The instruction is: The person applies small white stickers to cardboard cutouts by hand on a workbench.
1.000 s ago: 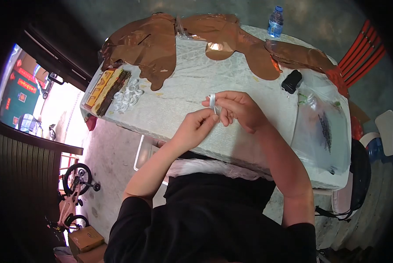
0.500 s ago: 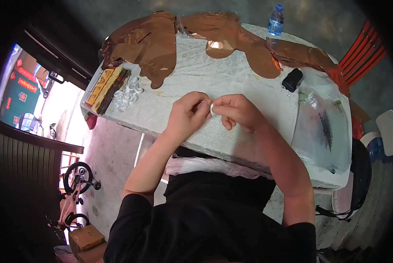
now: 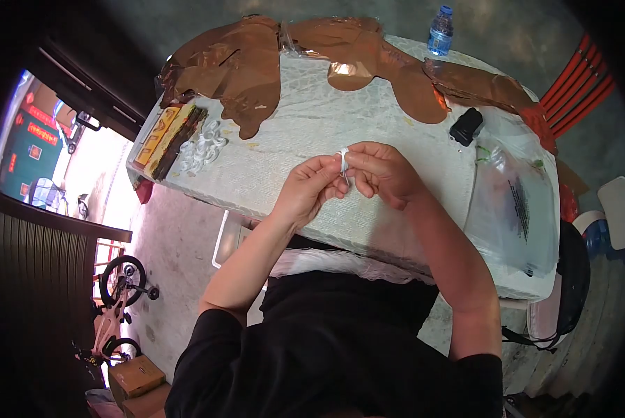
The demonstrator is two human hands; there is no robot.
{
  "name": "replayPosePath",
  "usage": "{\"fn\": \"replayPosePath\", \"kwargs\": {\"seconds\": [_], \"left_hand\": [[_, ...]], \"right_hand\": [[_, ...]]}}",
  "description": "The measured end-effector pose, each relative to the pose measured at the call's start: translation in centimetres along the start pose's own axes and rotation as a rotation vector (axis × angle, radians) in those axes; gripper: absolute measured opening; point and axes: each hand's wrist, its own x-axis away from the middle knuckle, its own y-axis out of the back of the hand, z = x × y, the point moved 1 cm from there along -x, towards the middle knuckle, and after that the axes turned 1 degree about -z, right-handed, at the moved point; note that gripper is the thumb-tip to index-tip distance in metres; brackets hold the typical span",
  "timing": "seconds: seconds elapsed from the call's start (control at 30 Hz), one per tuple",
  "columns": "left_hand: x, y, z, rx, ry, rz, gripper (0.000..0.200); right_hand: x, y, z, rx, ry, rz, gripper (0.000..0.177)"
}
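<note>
Over the near part of the table, my left hand [image 3: 311, 187] and my right hand [image 3: 386, 173] meet fingertip to fingertip. Pinched between them is a small white thread bundle [image 3: 344, 159], looped and upright. A short end seems to hang near my left fingers. Both hands are closed on the bundle, thumbs against fingers. Across my lap, under the table edge, lies a long skein of white thread [image 3: 347, 265]. A pile of similar small white coils [image 3: 202, 148] rests on the table to the left.
Beside the coils is a yellow and red packet stack [image 3: 167, 143]. Brown foil sheets [image 3: 236, 70] line the table's far edge. A black object [image 3: 466, 127] and a clear plastic bag [image 3: 511, 202] lie on the right. A water bottle [image 3: 440, 31] stands at the back.
My hands have shifted slightly right. My left fingers have opened out from a tighter curl, and the white bundle shows more clearly between the fingertips.
</note>
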Motion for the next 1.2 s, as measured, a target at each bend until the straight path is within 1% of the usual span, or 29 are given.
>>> {"fn": "replayPosePath", "kwargs": {"seconds": [0.03, 0.2, 0.27, 0.3, 0.37, 0.4, 0.47, 0.53, 0.6, 0.67, 0.7, 0.77, 0.8, 0.87, 0.9, 0.97, 1.0, 1.07, 1.13, 1.2], "left_hand": [[0.1, 0.1, 0.1, 0.039, 0.026, 0.004, 0.014], [0.0, 0.4, 0.4, 0.178, 0.116, 0.039, 0.013], [-0.1, 0.4, 0.6, 0.332, 0.218, 0.076, 0.013], [-0.1, 0.4, 0.5, 0.333, 0.219, 0.076, 0.013], [0.0, 0.3, 0.2, 0.476, 0.29, 0.102, 0.014], [0.0, 0.3, 0.0, 0.478, 0.29, 0.101, 0.014], [0.1, 0.3, -0.1, 0.569, 0.327, 0.015, 0.016], [0.1, 0.4, -0.3, 0.573, 0.314, 0.008, 0.017], [0.1, 0.8, -0.4, 0.579, 0.296, 0.001, 0.019], [0.0, 1.2, -0.3, 0.482, 0.276, 0.025, 0.023], [0.0, 1.2, -0.3, 0.483, 0.276, 0.025, 0.023], [0.2, 0.9, -0.7, 0.226, 0.151, -0.027, 0.028], [0.3, 0.6, -0.9, 0.226, 0.15, -0.028, 0.028], [0.5, 0.1, -1.4, -0.035, 0.017, -0.048, 0.03], [0.5, 0.2, -1.2, -0.034, 0.017, -0.048, 0.03], [0.3, 0.6, -1.0, -0.228, -0.108, -0.04, 0.031], [0.3, 0.6, -1.0, -0.228, -0.108, -0.04, 0.031], [0.4, 0.6, -1.3, -0.347, -0.13, -0.054, 0.031], [0.1, 1.1, -0.9, -0.321, -0.105, -0.051, 0.029], [0.0, 1.3, -0.7, -0.295, -0.08, -0.048, 0.027]], "right_hand": [[0.1, 0.0, 0.1, 0.021, -0.009, -0.042, 0.017], [-0.1, -0.1, -0.1, 0.1, 0.025, -0.066, 0.018], [-0.1, -0.1, -0.2, 0.108, 0.042, -0.068, 0.019], [-0.1, -0.1, -0.2, 0.151, 0.06, -0.08, 0.019], [-0.1, -0.4, -0.2, 0.194, 0.076, -0.091, 0.019], [-0.1, -0.5, -0.2, 0.241, 0.114, -0.087, 0.019], [-0.2, -0.5, -0.4, 0.289, 0.15, -0.084, 0.02], [-0.5, -0.3, -0.9, 0.342, 0.235, -0.059, 0.021], [-0.3, -0.4, -0.8, 0.35, 0.232, -0.052, 0.021], [-0.2, -0.6, -0.5, 0.358, 0.229, -0.047, 0.021], [-0.1, -0.7, -0.4, 0.352, 0.212, -0.064, 0.02], [0.0, -0.9, -0.2, 0.347, 0.194, -0.08, 0.019], [0.0, -1.0, -0.2, 0.342, 0.173, -0.075, 0.019], [0.1, -1.0, -0.2, 0.337, 0.151, -0.071, 0.02], [0.1, -1.0, -0.4, 0.326, 0.15, -0.063, 0.02], [0.1, -1.0, -0.5, 0.314, 0.148, -0.055, 0.021], [0.1, -1.0, -0.5, 0.315, 0.15, -0.046, 0.021], [0.2, -0.9, -0.5, 0.316, 0.153, -0.037, 0.022], [0.3, -1.0, -0.4, 0.344, 0.124, 0.018, 0.023], [0.3, -1.1, -0.4, 0.365, 0.144, 0.022, 0.023]]}}
